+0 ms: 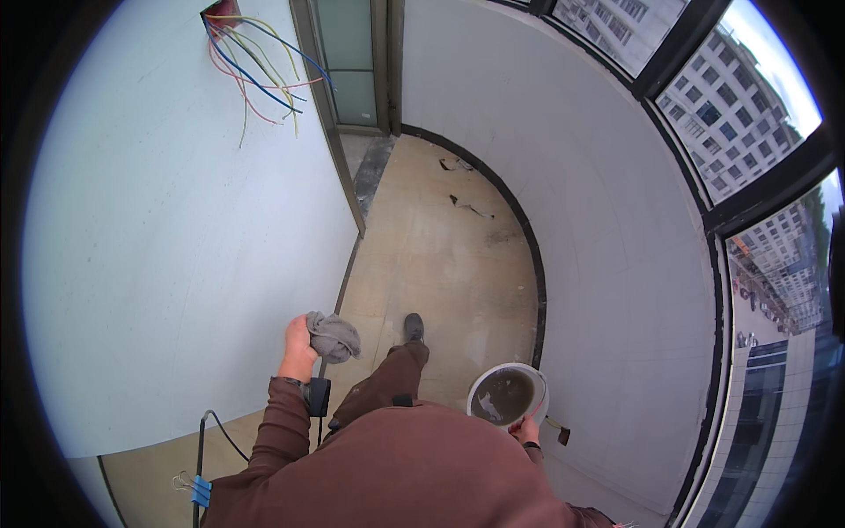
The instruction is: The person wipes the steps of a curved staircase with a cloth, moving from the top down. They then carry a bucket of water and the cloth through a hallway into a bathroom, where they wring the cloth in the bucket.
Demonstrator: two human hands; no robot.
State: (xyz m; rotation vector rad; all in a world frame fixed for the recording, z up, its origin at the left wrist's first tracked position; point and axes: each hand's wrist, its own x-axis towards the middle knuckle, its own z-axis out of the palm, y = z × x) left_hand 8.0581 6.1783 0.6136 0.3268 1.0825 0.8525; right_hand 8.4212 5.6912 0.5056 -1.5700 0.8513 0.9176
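My left hand (299, 344) grips a crumpled grey cloth (335, 338) in front of the white wall (185, 264). At my right side is a white bucket (471, 394) of murky brown water (505, 393), with pale patches on the surface. My right hand (526, 430) is closed at the bucket's near rim, apparently on its handle (539, 404); the fingers are partly hidden. A dark strapped device (318, 396) sits on my left wrist.
Loose electrical wires (270, 72) hang from a wall box beside a metal-framed door (346, 72). Torn strips (470, 208) lie on the tan floor (429, 264). More wires stick out of a small wall box (564, 436) near the bucket. Black-framed windows (719, 218) line the right.
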